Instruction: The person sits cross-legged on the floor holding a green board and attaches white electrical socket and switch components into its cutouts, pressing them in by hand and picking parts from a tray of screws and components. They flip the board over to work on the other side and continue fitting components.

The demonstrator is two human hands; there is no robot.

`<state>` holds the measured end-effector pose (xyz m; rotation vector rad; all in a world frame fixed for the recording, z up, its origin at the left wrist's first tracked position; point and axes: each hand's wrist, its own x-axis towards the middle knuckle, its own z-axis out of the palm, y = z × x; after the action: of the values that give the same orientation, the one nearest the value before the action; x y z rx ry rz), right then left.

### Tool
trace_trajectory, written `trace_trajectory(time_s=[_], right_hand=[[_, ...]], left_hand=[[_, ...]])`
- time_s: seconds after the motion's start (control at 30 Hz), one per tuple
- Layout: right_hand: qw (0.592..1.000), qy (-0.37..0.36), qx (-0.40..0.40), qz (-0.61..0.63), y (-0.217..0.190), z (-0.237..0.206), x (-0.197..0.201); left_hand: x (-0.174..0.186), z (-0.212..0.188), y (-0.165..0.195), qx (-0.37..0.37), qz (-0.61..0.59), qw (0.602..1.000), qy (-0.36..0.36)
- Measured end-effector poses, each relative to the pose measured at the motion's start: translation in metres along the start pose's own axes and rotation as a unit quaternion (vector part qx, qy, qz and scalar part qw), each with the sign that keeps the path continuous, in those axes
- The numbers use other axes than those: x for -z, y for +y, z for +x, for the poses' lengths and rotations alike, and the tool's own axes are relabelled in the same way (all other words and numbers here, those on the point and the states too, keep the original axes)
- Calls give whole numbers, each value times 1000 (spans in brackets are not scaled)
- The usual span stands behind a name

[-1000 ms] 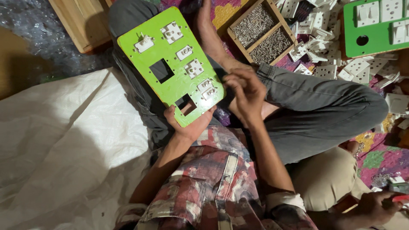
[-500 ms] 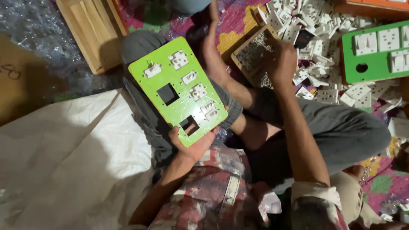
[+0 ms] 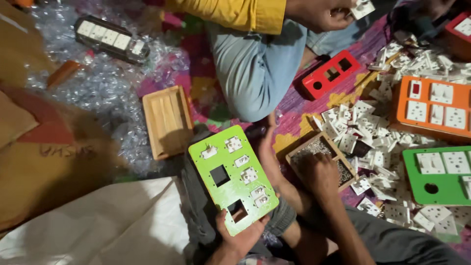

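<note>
My left hand grips the near end of a light green switch panel, thumb by a square cutout. The panel rests tilted on my knee, with several white switches and sockets fitted and two open square holes. My right hand reaches into a small wooden box of small metal screws, fingers curled down among them; what they pinch is hidden.
A pile of loose white switches lies right of the box. Other panels: green, orange, red. Another person in a yellow sleeve and jeans sits opposite. An empty wooden tray and bubble wrap lie left.
My right hand went from the green panel out to the wooden screw box and now dips into it. My view tilted up, bringing the other person and more panels in.
</note>
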<state>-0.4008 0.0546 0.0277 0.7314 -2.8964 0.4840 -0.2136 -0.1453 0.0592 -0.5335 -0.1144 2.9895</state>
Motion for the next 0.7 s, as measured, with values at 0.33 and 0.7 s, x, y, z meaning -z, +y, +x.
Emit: trace_trajectory(time_s=[0.33,0.7], right_hand=[[963,3,-202,180,15,13,-15],[810,72,-284,508,-38,-50,-22]], left_hand=[[20,40,20,61,24,998,-2],[67,40,35,86,68,994,-22]])
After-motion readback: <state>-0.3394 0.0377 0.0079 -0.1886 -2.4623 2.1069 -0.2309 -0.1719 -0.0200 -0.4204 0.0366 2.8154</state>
